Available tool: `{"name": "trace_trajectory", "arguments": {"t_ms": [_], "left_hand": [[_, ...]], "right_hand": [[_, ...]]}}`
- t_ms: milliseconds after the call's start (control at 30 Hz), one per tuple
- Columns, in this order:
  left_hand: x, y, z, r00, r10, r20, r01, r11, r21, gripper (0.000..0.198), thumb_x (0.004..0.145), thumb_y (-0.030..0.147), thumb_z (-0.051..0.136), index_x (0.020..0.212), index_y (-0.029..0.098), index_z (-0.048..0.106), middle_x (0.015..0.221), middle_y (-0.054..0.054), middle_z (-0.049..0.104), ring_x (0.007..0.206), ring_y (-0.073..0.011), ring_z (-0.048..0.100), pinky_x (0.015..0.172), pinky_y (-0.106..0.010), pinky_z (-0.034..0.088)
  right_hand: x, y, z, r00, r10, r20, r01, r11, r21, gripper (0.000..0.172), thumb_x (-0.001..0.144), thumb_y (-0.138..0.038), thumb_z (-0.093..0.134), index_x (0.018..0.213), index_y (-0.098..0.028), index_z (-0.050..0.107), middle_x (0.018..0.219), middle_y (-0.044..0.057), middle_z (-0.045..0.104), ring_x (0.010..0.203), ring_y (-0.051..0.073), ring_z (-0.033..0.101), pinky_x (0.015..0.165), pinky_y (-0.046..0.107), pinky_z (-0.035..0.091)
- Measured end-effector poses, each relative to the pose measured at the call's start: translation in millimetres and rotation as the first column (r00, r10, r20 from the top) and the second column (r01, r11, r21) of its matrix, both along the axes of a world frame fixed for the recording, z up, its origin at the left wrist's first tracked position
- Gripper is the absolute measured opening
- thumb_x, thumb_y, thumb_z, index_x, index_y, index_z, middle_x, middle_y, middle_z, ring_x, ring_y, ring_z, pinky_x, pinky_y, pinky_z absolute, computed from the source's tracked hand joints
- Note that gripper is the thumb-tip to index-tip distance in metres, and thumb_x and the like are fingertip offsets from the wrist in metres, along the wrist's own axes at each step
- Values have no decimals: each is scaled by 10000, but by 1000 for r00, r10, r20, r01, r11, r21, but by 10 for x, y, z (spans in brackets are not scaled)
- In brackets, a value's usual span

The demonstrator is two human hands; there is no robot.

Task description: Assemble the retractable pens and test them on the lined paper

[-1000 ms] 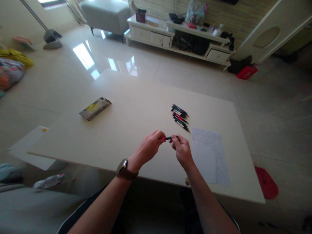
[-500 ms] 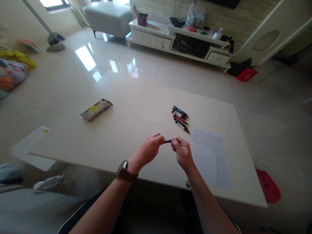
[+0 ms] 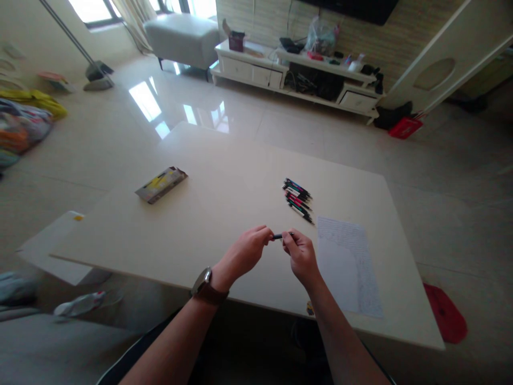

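Note:
A dark pen (image 3: 277,236) is held between my two hands, above the near part of the white table (image 3: 224,187). My left hand (image 3: 252,246), with a watch (image 3: 203,280) at its wrist, pinches the pen's left end. My right hand (image 3: 300,251) grips the other end between thumb and fingers. Beyond my right hand lies a row of several pens (image 3: 297,199), mostly black with coloured parts. To the right of that hand is a sheet of paper (image 3: 340,262) covered partly with writing; my right forearm runs along its left edge.
A grey and yellow pen box (image 3: 161,185) lies on the table's left side. A small sticker (image 3: 310,308) sits at the near edge. A red stool (image 3: 445,313) stands off the right corner, and a white TV cabinet (image 3: 248,67) is across the floor.
The view has tilted slightly, so everything sits a little lower. My left fingers now cover the red tip of the pen that showed before. Both hands keep their grip.

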State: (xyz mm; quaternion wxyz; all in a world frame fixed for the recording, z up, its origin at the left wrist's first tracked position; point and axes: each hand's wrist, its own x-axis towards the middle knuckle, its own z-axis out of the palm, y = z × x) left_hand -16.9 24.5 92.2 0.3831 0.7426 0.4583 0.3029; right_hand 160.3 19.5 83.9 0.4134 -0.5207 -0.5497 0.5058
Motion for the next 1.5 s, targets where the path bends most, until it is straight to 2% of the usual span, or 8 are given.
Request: {"name": "trace_trajectory", "arguments": {"t_ms": [233, 467, 600, 833, 1033, 1300, 1400, 1500], "left_hand": [[37, -23, 65, 999, 9, 44, -7, 999, -41, 116, 951, 260, 537, 890, 204, 457, 873, 5, 520, 746, -136, 471, 683, -275, 377], [12, 14, 24, 999, -11, 51, 13, 999, -37, 226, 990, 181, 394, 803, 188, 521, 863, -15, 519, 742, -134, 485, 702, -275, 394], [19, -9, 90, 1000, -15, 20, 15, 1000, -21, 226, 1016, 267, 374, 880, 197, 541, 880, -18, 535, 766, -141, 499, 717, -282, 395], [-7, -14, 134, 999, -17, -38, 16, 1000, -20, 237, 1013, 308, 378, 869, 205, 535, 866, -15, 516, 731, -141, 482, 694, -285, 383], [-32, -10, 175, 999, 37, -34, -38, 999, -25, 208, 993, 263, 381, 858, 198, 526, 817, -7, 537, 708, -138, 471, 660, -285, 362], [49, -26, 97, 999, 40, -35, -44, 994, -103, 214, 932, 409, 566, 1012, 211, 584, 666, 55, 519, 595, -107, 448, 566, -242, 305], [57, -13, 72, 1000, 10, 8, -9, 996, -88, 195, 984, 350, 486, 917, 199, 589, 730, 22, 597, 644, -111, 496, 603, -243, 334], [41, 4, 64, 999, 36, -17, -37, 997, -65, 238, 999, 337, 450, 848, 191, 563, 744, 8, 603, 656, -120, 499, 610, -252, 332]], "right_hand": [[2, 3, 20, 1000, -5, -4, 5, 1000, -4, 407, 945, -456, 529, 641, -201, 437, 588, -53, 356, 548, 105, 305, 514, 269, 246], [9, -1, 5, 1000, 1, -3, -1, 1000, -3, 394, 943, -460, 535, 658, -200, 454, 594, -53, 359, 549, 106, 302, 511, 269, 240], [10, 12, -13, 999, -33, -36, 32, 999, -11, 395, 929, -460, 553, 646, -199, 464, 597, -47, 382, 549, 107, 323, 508, 265, 253], [94, 62, 33, 975, -198, -104, 195, 980, -40, 416, 890, -458, 604, 619, -202, 420, 580, -53, 358, 534, 97, 309, 494, 249, 249], [173, 128, 54, 882, -434, -186, 436, 899, -33, 386, 862, -444, 618, 628, -205, 424, 604, -48, 374, 536, 96, 322, 486, 242, 269], [8, 4, 1, 1000, -23, -10, 22, 991, -134, 381, 928, -496, 525, 705, -188, 541, 552, -57, 368, 507, 100, 315, 479, 261, 236], [-44, -8, -3, 999, 28, -15, -30, 987, -158, 368, 917, -503, 541, 723, -191, 542, 559, -57, 385, 511, 103, 330, 482, 260, 248], [-34, 24, 5, 991, -44, -124, 20, 982, -189, 339, 902, -505, 547, 760, -196, 554, 567, -61, 374, 511, 103, 332, 490, 254, 268]]}}
